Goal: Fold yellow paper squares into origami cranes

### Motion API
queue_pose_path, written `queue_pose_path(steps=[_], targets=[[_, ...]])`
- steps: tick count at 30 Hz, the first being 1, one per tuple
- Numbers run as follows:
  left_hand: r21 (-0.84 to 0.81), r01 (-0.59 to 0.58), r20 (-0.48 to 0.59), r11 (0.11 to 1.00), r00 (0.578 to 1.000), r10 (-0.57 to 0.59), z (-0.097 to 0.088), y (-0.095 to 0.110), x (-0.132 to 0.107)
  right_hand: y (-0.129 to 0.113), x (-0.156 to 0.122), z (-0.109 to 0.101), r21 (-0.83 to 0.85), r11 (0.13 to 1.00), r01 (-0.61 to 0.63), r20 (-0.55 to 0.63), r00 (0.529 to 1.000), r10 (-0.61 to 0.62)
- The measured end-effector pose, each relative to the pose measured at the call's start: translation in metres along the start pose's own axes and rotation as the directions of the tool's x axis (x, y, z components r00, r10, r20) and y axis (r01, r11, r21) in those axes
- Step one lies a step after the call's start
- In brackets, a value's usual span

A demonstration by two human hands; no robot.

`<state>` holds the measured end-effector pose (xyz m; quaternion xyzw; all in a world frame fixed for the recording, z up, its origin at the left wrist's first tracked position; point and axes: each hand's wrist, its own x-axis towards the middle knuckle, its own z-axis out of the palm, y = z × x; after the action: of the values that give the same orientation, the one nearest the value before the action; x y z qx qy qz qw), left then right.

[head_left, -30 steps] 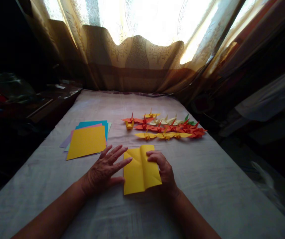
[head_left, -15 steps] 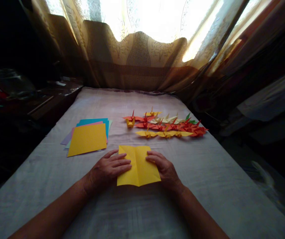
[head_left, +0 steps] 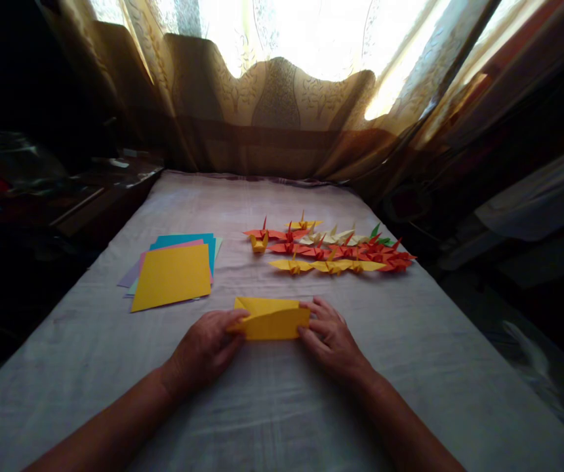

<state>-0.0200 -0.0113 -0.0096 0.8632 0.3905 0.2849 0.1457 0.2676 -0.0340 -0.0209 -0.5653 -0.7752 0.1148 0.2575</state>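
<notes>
A yellow paper sheet [head_left: 271,319] lies on the cloth-covered table [head_left: 272,406] in front of me, its near half lifted and bent over toward the far edge. My left hand [head_left: 206,349] pinches the sheet's left corner. My right hand [head_left: 328,337] grips its right edge with curled fingers. Both hands are closed on the paper.
A stack of coloured paper [head_left: 171,272], yellow on top with blue and pink beneath, lies to the left. Several folded paper cranes [head_left: 331,249] in red, orange, yellow, cream and green sit in rows behind the sheet. Curtains [head_left: 272,111] hang at the table's far end. Dark furniture [head_left: 65,196] stands at left.
The yellow sheet lay flat with a centre crease under both hands. Now its near half has been lifted and folded away from me, both hands gripping its sides.
</notes>
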Motion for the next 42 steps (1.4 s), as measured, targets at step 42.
queue_pose_path(steps=[42], targets=[[0.132,-0.178,0.435,0.975,0.894,0.104,0.016,0.032,0.012,-0.016,0.002,0.016,-0.118,0.977,-0.177,-0.216,0.965,0.148]])
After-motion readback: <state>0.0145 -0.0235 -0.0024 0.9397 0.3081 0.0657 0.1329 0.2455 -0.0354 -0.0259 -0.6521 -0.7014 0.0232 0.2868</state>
